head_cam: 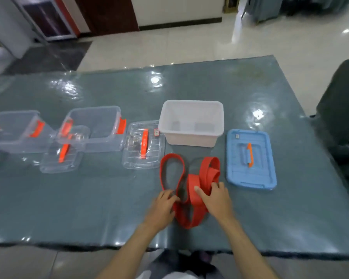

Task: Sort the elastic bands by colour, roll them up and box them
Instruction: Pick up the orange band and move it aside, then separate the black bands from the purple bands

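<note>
At the lower centre of the frame I see both hands working a tangle of red elastic bands on the grey-green desk. The left hand has its fingers curled around the near end of a red loop that opens out above it, while the right hand lies over the wider folded bundle, thumb pressed on top and fingertips hooked round its right edge. A loose end of the bands curves down between the two wrists toward the desk's near edge. Just above the bands, at centre frame, stands a white open box, apart from them. To its right, at the right of the frame, a blue lid with an orange handle lies flat. Left of the white box a clear lid with an orange handle lies flat, and further left, across the left of the frame, stand two clear boxes with orange clasps, a second clear lid resting in front of them.
</note>
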Demonstrator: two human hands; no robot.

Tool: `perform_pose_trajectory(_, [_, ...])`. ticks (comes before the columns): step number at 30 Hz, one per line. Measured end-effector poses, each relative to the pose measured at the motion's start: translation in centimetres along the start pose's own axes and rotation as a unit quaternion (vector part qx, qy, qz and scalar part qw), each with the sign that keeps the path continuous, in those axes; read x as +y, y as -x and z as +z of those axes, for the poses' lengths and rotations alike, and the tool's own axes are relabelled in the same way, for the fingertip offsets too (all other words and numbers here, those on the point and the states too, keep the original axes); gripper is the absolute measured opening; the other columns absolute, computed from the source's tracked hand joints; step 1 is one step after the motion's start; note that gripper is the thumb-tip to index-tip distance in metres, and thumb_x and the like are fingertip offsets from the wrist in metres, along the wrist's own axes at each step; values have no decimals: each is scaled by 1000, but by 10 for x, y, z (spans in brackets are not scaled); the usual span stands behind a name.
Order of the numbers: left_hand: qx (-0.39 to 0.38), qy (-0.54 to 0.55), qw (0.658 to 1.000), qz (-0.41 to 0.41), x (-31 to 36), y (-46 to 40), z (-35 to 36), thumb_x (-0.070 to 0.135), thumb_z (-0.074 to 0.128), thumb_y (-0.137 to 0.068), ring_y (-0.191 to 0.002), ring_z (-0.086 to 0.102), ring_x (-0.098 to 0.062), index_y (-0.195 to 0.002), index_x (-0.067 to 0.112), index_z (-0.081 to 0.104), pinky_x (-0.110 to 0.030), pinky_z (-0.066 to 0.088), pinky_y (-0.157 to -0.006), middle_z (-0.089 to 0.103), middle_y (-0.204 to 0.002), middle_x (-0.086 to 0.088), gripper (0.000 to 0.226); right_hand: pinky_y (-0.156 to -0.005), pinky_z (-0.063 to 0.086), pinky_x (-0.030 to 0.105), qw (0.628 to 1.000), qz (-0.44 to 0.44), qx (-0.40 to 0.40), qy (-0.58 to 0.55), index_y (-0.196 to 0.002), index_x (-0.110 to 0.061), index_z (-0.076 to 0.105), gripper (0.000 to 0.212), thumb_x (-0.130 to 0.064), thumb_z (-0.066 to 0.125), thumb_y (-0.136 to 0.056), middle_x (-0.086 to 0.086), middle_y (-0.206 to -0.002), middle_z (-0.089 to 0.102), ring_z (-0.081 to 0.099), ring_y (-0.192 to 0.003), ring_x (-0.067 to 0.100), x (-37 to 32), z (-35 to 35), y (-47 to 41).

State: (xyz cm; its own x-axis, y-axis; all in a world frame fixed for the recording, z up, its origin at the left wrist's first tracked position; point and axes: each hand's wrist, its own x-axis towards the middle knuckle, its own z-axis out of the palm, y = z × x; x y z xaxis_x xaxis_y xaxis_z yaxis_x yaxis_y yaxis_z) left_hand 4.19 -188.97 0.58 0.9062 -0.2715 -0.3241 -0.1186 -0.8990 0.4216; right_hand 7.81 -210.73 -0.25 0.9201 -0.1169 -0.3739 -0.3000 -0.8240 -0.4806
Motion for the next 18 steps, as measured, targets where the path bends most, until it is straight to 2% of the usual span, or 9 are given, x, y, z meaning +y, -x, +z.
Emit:
perform_pose_trajectory(4, [25,-20,999,-33,1,8,-8,19,61,-95,-144,42,-24,-133,17,62,-37,36,-116,50,-150,-2,39,-93,52,46,995,-84,38,44,-103,-16,71,56,-69,55,-97,5,-116,61,59,-116,29,-10,-11,0])
perform_pose_trajectory(9, [71,-49,992,-96,-9,24,-23,24,55,-99,-136,48,-22,-137,21,59,-35,39,-111,54,-143,1,38,-74,52,41,984,-147,91,39,-86,-17,68,28,-40,64,-100,4,-97,63,69,-93,31,-26,-19,-3])
perform_pose_trajectory(15, [124,-33,980,-150,-23,52,-37,24,58,-96,-132,52,-20,-131,26,62,-37,43,-106,59,-136,5,36,-73,55,46,980,-161,112,44,-99,-13,65,13,-26,66,-97,8,-103,64,66,-95,36,-53,-23,-1])
perform_pose_trajectory(18, [147,-26,976,-161,-37,65,-45,23,58,-98,-130,53,-20,-132,26,62,-37,44,-106,60,-135,5,34,-75,56,46,973,-200,101,52,-98,-15,67,8,-22,66,-96,7,-102,68,66,-95,35,-70,-22,3])
